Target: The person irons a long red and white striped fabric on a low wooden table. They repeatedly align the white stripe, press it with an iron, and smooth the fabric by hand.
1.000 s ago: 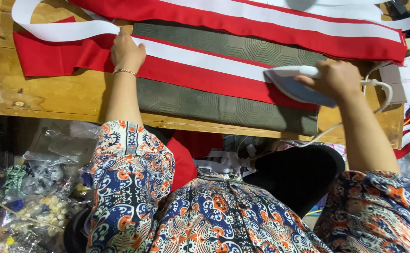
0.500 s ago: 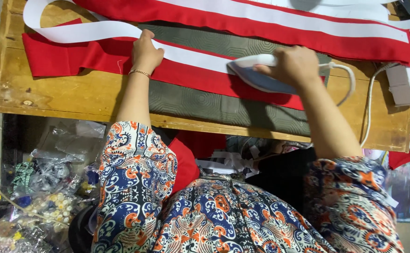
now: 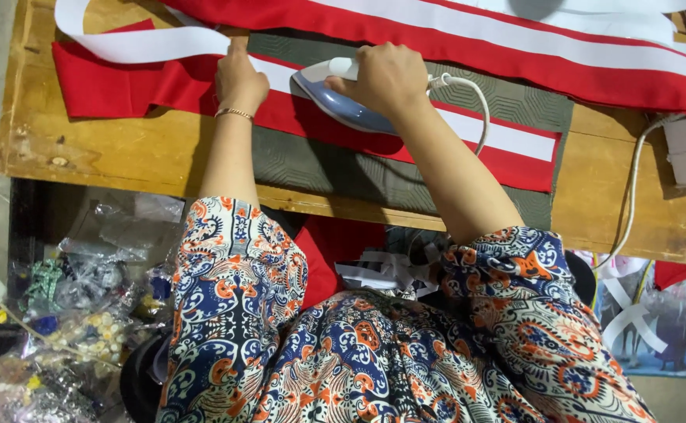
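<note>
Here, a worn wooden table [image 3: 123,153] fills the upper frame, padded with a grey patterned mat [image 3: 319,160]. The right hand [image 3: 386,74] grips a pale blue steam iron [image 3: 335,98] mid-frame; the left hand [image 3: 241,78] presses flat, fingers extended, on a red cloth strip with a white band [image 3: 507,145].

Bare wooden table [image 3: 108,160] lies open left of and below the iron [image 3: 343,102]. Right of the iron, its white cord [image 3: 480,110] loops across the red strip [image 3: 507,145]. Above the iron, a second red strip [image 3: 515,47] crowds the far edge.
</note>
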